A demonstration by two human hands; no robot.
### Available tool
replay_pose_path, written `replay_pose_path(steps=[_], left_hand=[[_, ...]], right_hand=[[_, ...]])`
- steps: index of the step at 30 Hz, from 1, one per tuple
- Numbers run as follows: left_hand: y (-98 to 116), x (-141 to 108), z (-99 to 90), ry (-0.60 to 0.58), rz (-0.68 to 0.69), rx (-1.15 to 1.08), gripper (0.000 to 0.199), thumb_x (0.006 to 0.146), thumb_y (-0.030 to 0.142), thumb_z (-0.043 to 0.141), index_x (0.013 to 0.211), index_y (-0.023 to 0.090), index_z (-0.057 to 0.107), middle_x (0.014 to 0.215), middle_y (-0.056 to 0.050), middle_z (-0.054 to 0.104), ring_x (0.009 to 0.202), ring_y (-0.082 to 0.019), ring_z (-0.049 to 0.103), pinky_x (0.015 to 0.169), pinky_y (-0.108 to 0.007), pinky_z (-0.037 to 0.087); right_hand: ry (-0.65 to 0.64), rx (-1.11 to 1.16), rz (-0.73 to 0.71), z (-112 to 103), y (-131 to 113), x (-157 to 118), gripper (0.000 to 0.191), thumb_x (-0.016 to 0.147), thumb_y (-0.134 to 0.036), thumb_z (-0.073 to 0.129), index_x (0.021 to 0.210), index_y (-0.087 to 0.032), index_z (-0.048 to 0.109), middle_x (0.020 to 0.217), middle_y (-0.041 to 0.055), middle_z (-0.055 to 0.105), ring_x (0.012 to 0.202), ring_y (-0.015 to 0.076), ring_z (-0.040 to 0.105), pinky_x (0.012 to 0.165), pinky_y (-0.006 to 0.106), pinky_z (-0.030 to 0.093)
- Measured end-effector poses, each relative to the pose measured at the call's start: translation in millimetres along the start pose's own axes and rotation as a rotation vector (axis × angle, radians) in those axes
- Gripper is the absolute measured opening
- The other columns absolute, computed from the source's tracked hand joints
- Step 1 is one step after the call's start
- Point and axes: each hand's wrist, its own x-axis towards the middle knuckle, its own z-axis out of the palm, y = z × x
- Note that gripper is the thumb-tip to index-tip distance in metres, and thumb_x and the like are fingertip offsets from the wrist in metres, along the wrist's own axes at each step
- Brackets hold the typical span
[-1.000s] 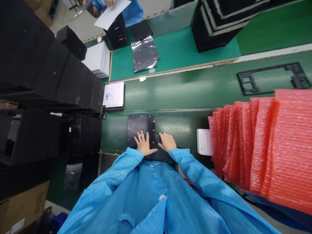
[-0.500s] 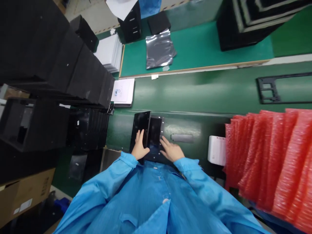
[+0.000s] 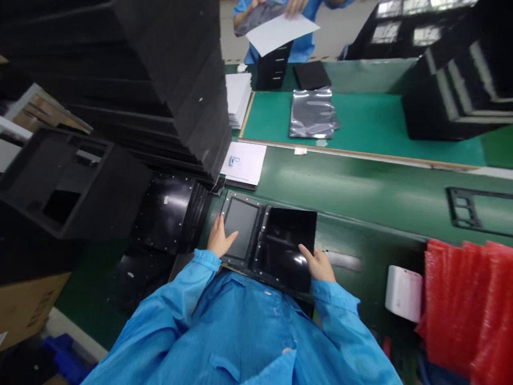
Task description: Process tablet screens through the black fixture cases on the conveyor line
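A black hinged case lies opened flat like a book on the green bench in front of me. Its left half (image 3: 240,223) has a dark grey panel inside a frame dotted with small fasteners; its right half (image 3: 285,243) is glossy black and reflects light. My left hand (image 3: 219,239) grips the left half's outer edge, thumb stretched over the panel. On the other side my right hand (image 3: 319,263) holds the right half's edge with the thumb on top; its other fingers are partly hidden. A flat grey strip (image 3: 343,261) lies just right of that hand.
Tall black stacks (image 3: 192,96) and black plates (image 3: 164,214) crowd the left. A white device (image 3: 404,293) and red bubble bags (image 3: 457,305) are at right. Printed sheets (image 3: 244,162) and a silvery bag (image 3: 312,113) lie farther back. Opposite, a co-worker's hands hold a white sheet (image 3: 282,33).
The case's left half, earlier tilted up, now lies flat to the left. My right hand has moved onto the right half's outer edge. My view has shifted left and tilted up.
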Motion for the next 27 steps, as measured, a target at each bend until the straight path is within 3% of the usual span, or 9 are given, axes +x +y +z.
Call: replay_pose_path(steps=[3,6,8,11,14,17,21,24,27], left_hand=[[-1,-10,7.1,-0.234,-0.095,-0.189,0.079,0.065,0.044,0.072,0.133,0.012,0.047,0.144,-0.017,0.043,0.137,-0.03,0.033,0.113,-0.043,0.028],[8,-29,8.3,-0.504,-0.142,-0.58,0.062,0.057,0.061,0.071,0.094,0.012,0.069,0.103,-0.015,0.07,0.103,-0.033,0.063,0.091,-0.044,0.049],[16,-44,-11.4,-0.382,-0.098,-0.715,0.056,0.049,0.064,0.074,0.072,0.013,0.068,0.079,-0.011,0.071,0.082,-0.029,0.067,0.078,-0.04,0.053],[32,-76,-79.2,0.199,0.015,-0.6,0.045,0.055,0.058,0.074,0.07,0.015,0.069,0.072,-0.007,0.07,0.075,-0.023,0.065,0.073,-0.035,0.053],[54,-109,-174.0,0.815,0.12,-0.194,0.037,0.069,0.052,0.066,0.076,0.016,0.07,0.074,-0.005,0.07,0.073,-0.021,0.063,0.071,-0.032,0.052],[69,-110,-268.6,1.171,0.197,0.287,0.031,0.081,0.041,0.056,0.095,0.016,0.07,0.093,-0.005,0.071,0.092,-0.022,0.063,0.085,-0.033,0.049],[65,-51,-365.8,1.175,-0.02,0.659,0.035,0.088,0.029,0.047,0.116,0.021,0.065,0.121,-0.008,0.064,0.115,-0.028,0.056,0.098,-0.04,0.041],[53,-4,-417.4,1.042,-0.316,0.731,0.037,0.089,0.027,0.044,0.12,0.018,0.063,0.118,-0.015,0.064,0.112,-0.034,0.057,0.093,-0.046,0.042],[40,16,-461.6,0.868,-0.37,0.765,0.035,0.082,0.029,0.055,0.114,0.017,0.066,0.116,-0.014,0.064,0.112,-0.035,0.055,0.095,-0.048,0.041]], right_hand=[[-0.091,-0.022,-0.073,9,-20,-22,0.057,0.061,-0.072,0.061,0.079,-0.019,0.07,0.092,0.0135,0.071,0.102,0.0392,0.06,0.092,0.05,0.045],[-0.418,0.162,-0.135,20,-28,-37,0.071,0.056,-0.079,0.06,0.092,-0.02,0.073,0.105,0.0148,0.069,0.107,0.04,0.059,0.09,0.051,0.047],[-0.58,0.314,-0.204,23,-29,-38,0.081,0.055,-0.082,0.057,0.11,-0.023,0.07,0.12,0.0141,0.063,0.116,0.0389,0.054,0.093,0.05,0.046],[-0.672,0.359,-0.21,18,-26,-27,0.078,0.064,-0.076,0.056,0.124,-0.027,0.062,0.135,0.0123,0.052,0.124,0.0366,0.048,0.1,0.05,0.042],[-0.705,0.302,-0.146,5,-20,-11,0.066,0.067,-0.068,0.061,0.119,-0.028,0.065,0.135,0.0126,0.053,0.124,0.0361,0.049,0.102,0.051,0.041],[-0.702,0.286,-0.081,0,-20,1,0.061,0.064,-0.066,0.066,0.11,-0.026,0.07,0.127,0.0141,0.059,0.118,0.0368,0.054,0.098,0.051,0.045],[-0.652,0.196,-0.089,18,-44,1,0.054,0.06,-0.063,0.071,0.1,-0.026,0.074,0.121,0.0139,0.063,0.113,0.036,0.058,0.096,0.048,0.048],[-0.619,0.16,-0.125,38,-59,-6,0.051,0.059,-0.061,0.074,0.096,-0.025,0.075,0.115,0.0129,0.066,0.109,0.0356,0.06,0.096,0.046,0.048],[-0.603,0.179,-0.098,52,-54,-13,0.051,0.061,-0.062,0.072,0.096,-0.026,0.075,0.114,0.0124,0.067,0.107,0.0365,0.062,0.094,0.047,0.05]])
